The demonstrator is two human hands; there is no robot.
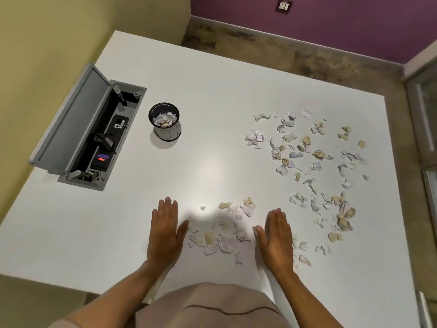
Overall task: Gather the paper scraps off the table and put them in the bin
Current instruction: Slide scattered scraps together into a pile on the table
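Torn paper scraps lie on the white table (212, 102). A near cluster of scraps (221, 235) sits between my hands, and a wider spread of scraps (312, 166) covers the right side. My left hand (165, 230) lies flat and open on the table, left of the near cluster. On the cluster's right side is my right hand (276, 237), also open, palm turned inward. Neither hand holds anything. The small black mesh bin (164, 121) stands upright at the back left and holds several scraps.
An open grey cable hatch (78, 129) with sockets and plugs is set into the table at the left. The table's right edge drops to a brown floor (307, 55). A tiny lone scrap (202, 208) lies ahead of my left hand.
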